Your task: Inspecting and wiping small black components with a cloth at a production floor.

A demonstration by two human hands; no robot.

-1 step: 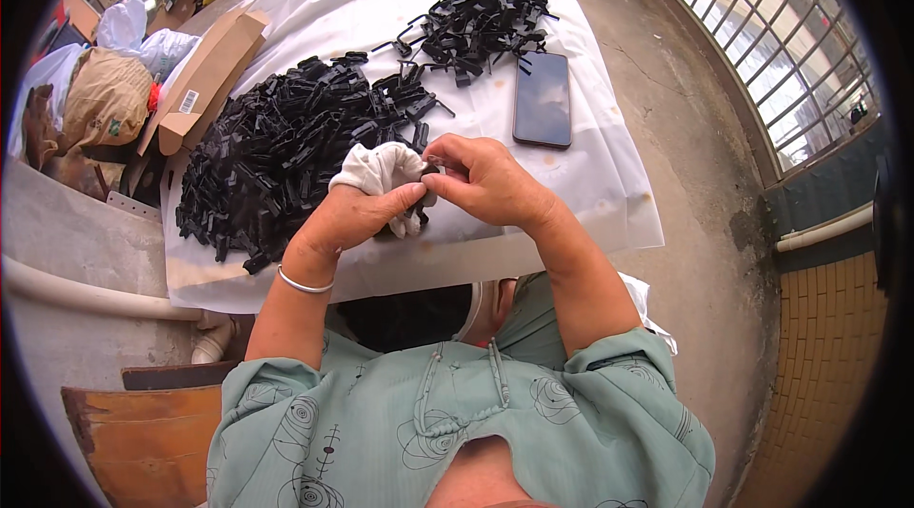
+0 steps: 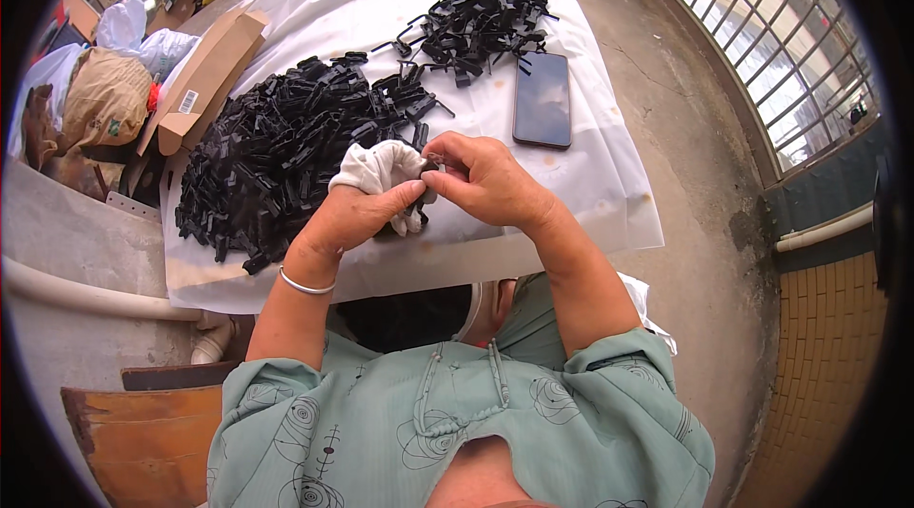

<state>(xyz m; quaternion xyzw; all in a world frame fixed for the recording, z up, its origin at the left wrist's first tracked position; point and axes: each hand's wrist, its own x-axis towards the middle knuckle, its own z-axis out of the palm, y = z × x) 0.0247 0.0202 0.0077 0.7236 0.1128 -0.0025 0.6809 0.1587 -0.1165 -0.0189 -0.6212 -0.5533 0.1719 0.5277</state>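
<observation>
My left hand (image 2: 360,215) is closed, its thumb bare and its fingers hidden by a bunched white cloth (image 2: 373,168), perhaps a glove. Against it, the thumb and fingers of my right hand (image 2: 486,182) pinch a small black plastic part (image 2: 434,166), mostly covered by the fingertips. Both thumb tips nearly meet at this part. A large heap of black plastic parts (image 2: 286,132) lies beyond and left of my left hand. Farther off, a smaller heap of black parts (image 2: 481,24) has thin prongs sticking out.
White sheeting (image 2: 609,194) covers the table. A dark-screened phone (image 2: 542,100) lies right of the heaps. An open cardboard box (image 2: 211,79) leans along the table's left side, near bags (image 2: 109,94). A barred railing (image 2: 762,41) runs along the right.
</observation>
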